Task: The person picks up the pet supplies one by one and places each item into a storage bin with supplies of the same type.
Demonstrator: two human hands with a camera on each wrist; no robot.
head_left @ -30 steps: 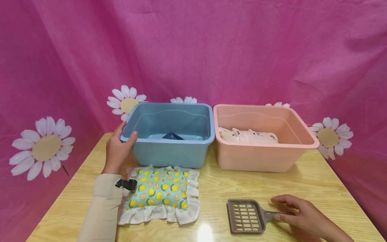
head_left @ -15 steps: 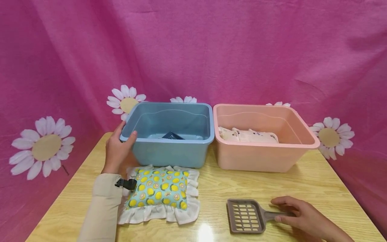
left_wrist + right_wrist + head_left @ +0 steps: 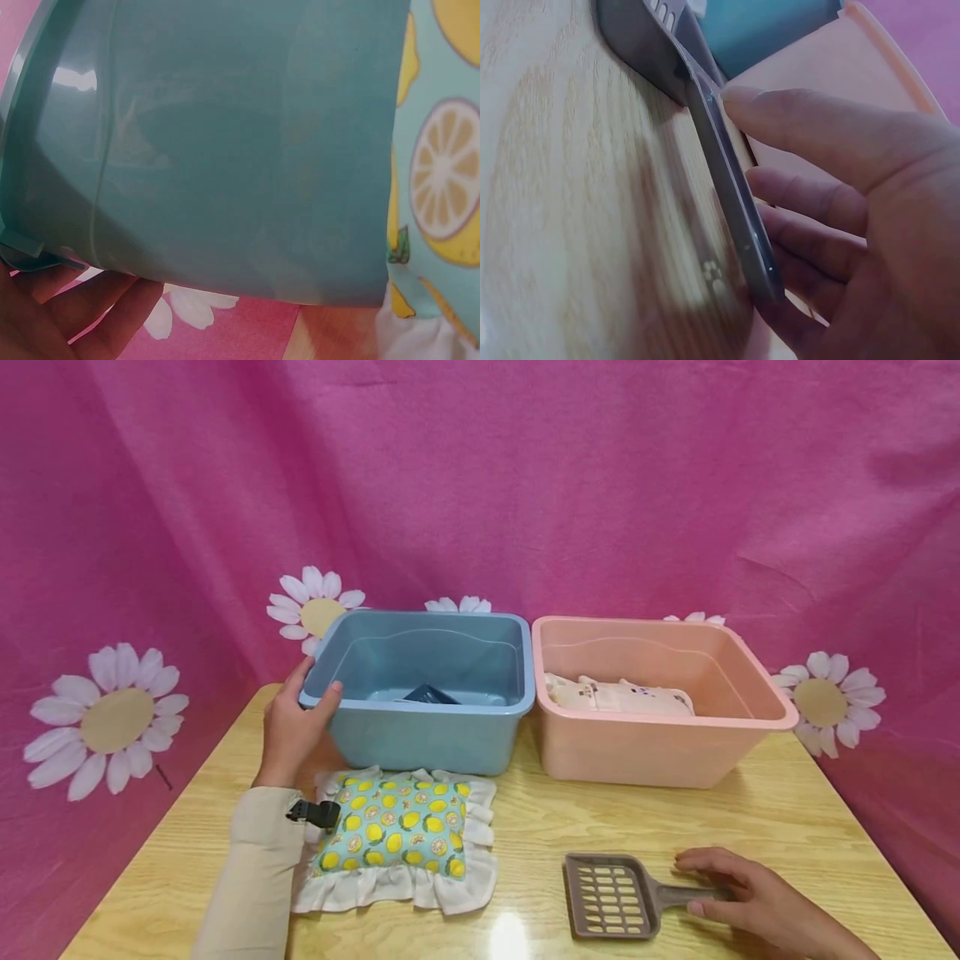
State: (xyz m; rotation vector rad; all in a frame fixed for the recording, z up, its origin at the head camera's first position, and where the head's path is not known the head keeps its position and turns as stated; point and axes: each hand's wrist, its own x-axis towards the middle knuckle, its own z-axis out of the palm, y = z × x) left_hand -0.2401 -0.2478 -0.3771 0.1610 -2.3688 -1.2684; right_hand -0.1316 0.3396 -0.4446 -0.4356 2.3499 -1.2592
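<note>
Right there on the bench [image 3: 555,822], the grey-brown slotted plastic scoop [image 3: 651,895] was seen, long handle [image 3: 678,895] aimed rightward and straddled by the loose, unclosed fingers [image 3: 712,859] of the nearer right hand [image 3: 761,902], while the rectangular blue plastic tub [image 3: 420,741] was gripped by the left hand [image 3: 293,725].

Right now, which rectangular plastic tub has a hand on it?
The blue rectangular plastic tub: the left hand holds its rim; no hand touches the pink plastic tub.
</note>
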